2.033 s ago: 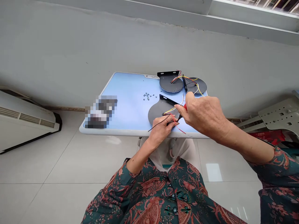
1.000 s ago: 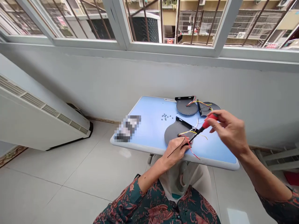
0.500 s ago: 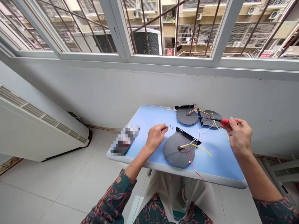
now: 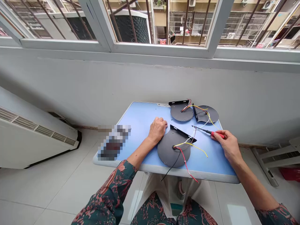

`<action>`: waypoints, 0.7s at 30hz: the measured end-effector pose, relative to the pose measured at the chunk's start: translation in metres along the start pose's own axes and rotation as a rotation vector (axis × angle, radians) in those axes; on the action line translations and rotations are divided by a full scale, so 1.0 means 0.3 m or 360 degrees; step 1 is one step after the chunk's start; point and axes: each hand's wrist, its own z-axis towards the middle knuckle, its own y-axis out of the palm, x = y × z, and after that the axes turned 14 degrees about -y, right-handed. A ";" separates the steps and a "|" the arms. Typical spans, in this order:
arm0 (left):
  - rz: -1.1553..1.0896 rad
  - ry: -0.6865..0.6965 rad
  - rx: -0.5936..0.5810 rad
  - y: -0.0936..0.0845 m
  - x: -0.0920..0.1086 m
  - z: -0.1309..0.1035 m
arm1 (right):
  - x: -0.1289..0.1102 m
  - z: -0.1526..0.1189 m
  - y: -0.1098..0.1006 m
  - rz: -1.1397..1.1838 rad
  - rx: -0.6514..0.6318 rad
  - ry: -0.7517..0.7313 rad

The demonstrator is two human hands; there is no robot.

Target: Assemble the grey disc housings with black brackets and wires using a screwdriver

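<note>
My right hand (image 4: 227, 143) holds a screwdriver (image 4: 217, 134) by its red handle, its dark shaft pointing left over the blue table. Nearest to me lies a round dark grey housing (image 4: 170, 154) with a black bracket and yellow, white, red and black wires. My left hand (image 4: 158, 129) rests just above its left edge with fingers curled down on the table; what they hold, if anything, is hidden. Two similar housings lie at the back, one in the middle (image 4: 181, 115) and one to its right (image 4: 209, 113), both with brackets and wires.
The small table (image 4: 140, 117) stands by a wall under barred windows. A blurred object (image 4: 114, 142) lies on its left side. A white appliance (image 4: 35, 134) stands on the floor at the left, and a grey metal frame (image 4: 278, 156) at the right.
My right hand has lowered the screwdriver toward the table. My left hand's fingers have curled down over the small bits on the table. The view has shifted, and a black wire now shows on the near housing.
</note>
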 end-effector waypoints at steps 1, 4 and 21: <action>-0.0035 -0.0010 -0.0004 -0.009 -0.003 0.000 | -0.002 0.001 0.002 -0.0260 -0.0104 -0.0109; -0.0153 -0.0045 -0.0003 -0.048 -0.006 -0.004 | -0.017 0.000 0.006 -0.0982 -0.0419 -0.0573; -0.1765 -0.0016 -0.0699 -0.330 0.231 -0.095 | -0.517 -0.050 0.296 -0.0222 -0.0631 -0.1428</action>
